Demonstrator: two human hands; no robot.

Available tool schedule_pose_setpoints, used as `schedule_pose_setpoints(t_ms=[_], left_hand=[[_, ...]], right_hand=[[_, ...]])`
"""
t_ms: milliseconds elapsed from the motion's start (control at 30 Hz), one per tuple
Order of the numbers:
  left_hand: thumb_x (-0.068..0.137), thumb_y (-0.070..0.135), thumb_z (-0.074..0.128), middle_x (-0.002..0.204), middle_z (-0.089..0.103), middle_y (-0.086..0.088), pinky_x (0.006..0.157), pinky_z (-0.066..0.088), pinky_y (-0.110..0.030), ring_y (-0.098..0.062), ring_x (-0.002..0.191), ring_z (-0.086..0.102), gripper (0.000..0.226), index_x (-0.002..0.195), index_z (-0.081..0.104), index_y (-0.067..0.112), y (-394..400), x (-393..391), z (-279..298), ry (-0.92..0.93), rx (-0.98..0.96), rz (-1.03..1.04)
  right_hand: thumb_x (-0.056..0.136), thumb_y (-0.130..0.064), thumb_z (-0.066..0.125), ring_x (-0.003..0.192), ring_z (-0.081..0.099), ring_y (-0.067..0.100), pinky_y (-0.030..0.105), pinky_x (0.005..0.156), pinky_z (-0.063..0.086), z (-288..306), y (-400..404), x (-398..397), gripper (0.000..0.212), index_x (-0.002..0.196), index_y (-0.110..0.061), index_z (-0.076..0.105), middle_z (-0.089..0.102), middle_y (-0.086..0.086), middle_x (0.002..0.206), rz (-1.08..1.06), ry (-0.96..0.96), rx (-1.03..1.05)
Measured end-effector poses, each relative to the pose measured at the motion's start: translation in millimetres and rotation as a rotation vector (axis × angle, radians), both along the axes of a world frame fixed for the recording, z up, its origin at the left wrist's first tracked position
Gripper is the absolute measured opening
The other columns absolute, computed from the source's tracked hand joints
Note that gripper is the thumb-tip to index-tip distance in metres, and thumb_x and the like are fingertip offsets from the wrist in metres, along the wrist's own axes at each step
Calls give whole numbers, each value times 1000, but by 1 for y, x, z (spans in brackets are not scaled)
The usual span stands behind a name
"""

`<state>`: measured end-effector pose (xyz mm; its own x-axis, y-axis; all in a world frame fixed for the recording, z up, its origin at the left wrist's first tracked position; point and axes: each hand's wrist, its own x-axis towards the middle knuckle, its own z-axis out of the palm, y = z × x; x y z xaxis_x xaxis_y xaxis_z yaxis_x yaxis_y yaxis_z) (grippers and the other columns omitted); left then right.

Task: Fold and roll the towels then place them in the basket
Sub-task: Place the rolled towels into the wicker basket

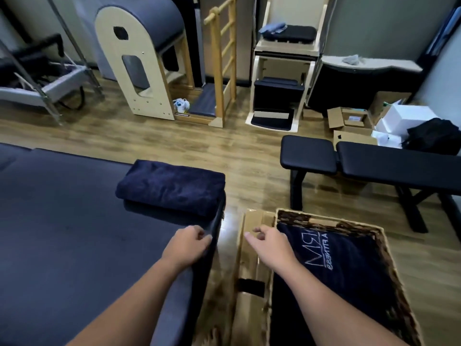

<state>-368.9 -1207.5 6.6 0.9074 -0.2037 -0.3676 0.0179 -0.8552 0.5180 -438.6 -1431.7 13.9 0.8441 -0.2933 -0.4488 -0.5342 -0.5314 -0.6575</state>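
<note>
Head view. Left hand [188, 242] and right hand [270, 242]: fingers loosely curled, grasping nothing. Folded navy towel [172, 187] lies on padded tabletop [74, 221], just beyond left fingers. Wicker basket [389, 255] right of right fingers, logo towel [344, 265] already inside. Judgement: next towel pending. Take both near corners, keep edges aligned, roll tight.

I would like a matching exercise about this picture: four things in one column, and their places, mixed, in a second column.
Things:
1. folded towel
2. basket
3. left hand
4. bench

Places:
A. on the floor, a dark printed cloth inside
B. at the mat's right edge
C. on the mat's far corner
D. beyond the basket, across the floor

Pairs: 1-C, 2-A, 3-B, 4-D
</note>
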Motion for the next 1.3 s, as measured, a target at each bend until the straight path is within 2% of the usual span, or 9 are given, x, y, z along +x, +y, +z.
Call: schedule_pose_setpoints(t_ms=[133,300,367,500,667,867,1033,1167,1300], left_hand=[[93,39,63,91,73,-2,76,47,-30,-24,94,67,24,94,72,17,60,67,-3,-66,34,68],[92,27,60,108,67,-6,88,47,-38,-31,112,60,33,123,62,16,113,147,-8,-141,36,166],[95,42,56,138,48,-9,106,36,-51,-33,134,40,54,146,43,31,124,173,-13,-117,190,152],[96,58,51,168,-1,-10,117,14,-61,-35,153,2,62,151,24,55,137,214,-26,-12,289,103],[82,35,81,166,-18,-16,123,18,-55,-47,152,6,98,149,16,65,148,257,-37,189,84,150],[49,38,90,155,44,3,118,36,-43,-24,142,41,114,149,37,52,163,263,-54,210,-71,193],[50,37,98,137,63,5,110,47,-37,-17,124,60,108,147,50,33,162,222,-58,190,-167,288],[77,22,89,121,71,-2,103,51,-34,-17,108,67,61,134,66,19,149,170,-54,161,-328,444],[74,0,84,98,67,-7,79,53,-33,-25,89,63,34,98,68,19,136,110,-50,176,-322,461]], right_hand=[[94,-53,60,97,58,17,27,81,41,-5,53,62,49,132,-23,61,65,-7,97,-14,-2,20],[94,-48,60,132,52,23,32,103,41,-25,94,125,64,151,-24,43,54,3,145,-45,-52,0],[95,-46,58,141,41,23,34,111,35,-29,104,146,73,159,-25,28,40,4,155,-21,-66,-45],[93,-51,57,138,43,29,39,109,38,-41,111,183,88,162,-32,5,30,9,159,13,34,-65],[81,-54,69,121,55,28,39,100,46,-61,108,217,106,158,-46,-3,35,8,156,-71,79,32],[79,-43,76,116,59,25,42,100,51,-73,106,220,109,156,-50,0,56,-4,135,-92,77,74],[82,-30,74,110,62,24,40,97,53,-68,99,200,100,157,-49,11,62,-7,128,-55,46,20],[88,-27,71,115,61,29,41,96,52,-62,85,157,93,156,-50,12,61,-3,132,-18,47,-110],[94,-26,65,106,63,29,45,92,55,-54,63,105,87,153,-55,9,62,3,125,64,-3,-169]])
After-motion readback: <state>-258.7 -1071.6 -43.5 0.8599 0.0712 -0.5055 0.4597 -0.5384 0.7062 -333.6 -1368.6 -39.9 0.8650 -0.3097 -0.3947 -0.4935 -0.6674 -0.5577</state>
